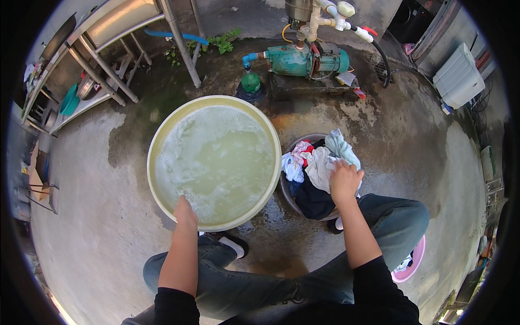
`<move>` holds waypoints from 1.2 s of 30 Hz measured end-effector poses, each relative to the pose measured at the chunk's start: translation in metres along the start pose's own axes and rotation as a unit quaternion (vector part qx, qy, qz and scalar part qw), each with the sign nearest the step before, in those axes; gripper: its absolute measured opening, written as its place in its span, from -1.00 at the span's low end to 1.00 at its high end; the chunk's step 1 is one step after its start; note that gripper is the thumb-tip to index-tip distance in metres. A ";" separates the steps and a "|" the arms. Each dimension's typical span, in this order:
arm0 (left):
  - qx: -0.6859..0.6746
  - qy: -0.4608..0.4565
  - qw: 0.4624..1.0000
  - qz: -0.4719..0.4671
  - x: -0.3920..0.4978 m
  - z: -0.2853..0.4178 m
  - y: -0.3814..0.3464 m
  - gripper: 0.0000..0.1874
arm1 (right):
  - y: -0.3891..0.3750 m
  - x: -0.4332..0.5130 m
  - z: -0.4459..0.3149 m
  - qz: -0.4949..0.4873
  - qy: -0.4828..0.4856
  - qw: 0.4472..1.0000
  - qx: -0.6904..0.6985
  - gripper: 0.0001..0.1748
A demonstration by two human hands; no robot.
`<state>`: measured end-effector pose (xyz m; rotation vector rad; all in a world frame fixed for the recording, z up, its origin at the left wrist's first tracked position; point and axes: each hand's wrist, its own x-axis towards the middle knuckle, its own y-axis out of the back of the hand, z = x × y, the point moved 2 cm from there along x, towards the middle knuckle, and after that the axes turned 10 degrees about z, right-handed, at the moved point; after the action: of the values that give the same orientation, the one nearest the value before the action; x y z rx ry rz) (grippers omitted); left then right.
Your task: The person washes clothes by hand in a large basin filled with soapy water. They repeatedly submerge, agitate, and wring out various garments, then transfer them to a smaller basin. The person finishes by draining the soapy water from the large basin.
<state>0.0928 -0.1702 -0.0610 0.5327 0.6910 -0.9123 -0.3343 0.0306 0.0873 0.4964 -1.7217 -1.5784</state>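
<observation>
A large pale yellow plastic basin (277, 162) of cloudy, sudsy water stands before me. My left hand (185, 211) is at its near left rim, fingertips over or in the suds; whether it grips anything does not show. To the right of it, a smaller grey basin (289, 199) is heaped with clothes: a whitish garment (319, 168), a pale blue-green one (341, 147), a pink one and a dark one (315, 201). My right hand (346, 178) rests on the right side of this heap, fingers curled against the light cloth, partly hiding it.
Behind the basins stands a green water pump (290, 61) with pipes. Metal-legged sink and shelf units (178, 44) are at upper left. A pink basin (418, 260) with clothes sits beyond my right knee. The concrete floor (260, 239) is wet between my feet. A white container (459, 77) stands at upper right.
</observation>
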 end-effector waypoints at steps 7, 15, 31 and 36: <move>-0.007 0.164 0.986 -0.023 -0.002 -0.066 0.019 -0.41 | 0.017 -0.003 -0.026 0.193 0.051 0.956 0.214 -0.68; -0.053 0.218 0.974 0.022 -0.042 -0.098 0.020 -0.50 | -0.109 -0.101 -0.145 -0.432 -0.333 0.668 0.506 -0.18; -0.174 0.185 0.966 -0.057 -0.116 0.041 0.066 -0.44 | -0.040 -0.125 -0.208 -0.381 -0.450 0.459 0.665 -0.52; -0.172 0.137 0.970 -0.102 -0.134 0.067 0.056 -0.37 | -0.017 -0.095 -0.213 -0.374 -0.415 0.432 0.708 -0.44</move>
<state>0.1035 -0.1165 0.0894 0.2815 1.1468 -0.8916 -0.1198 -0.0502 0.0412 1.6154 -3.8286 -0.0421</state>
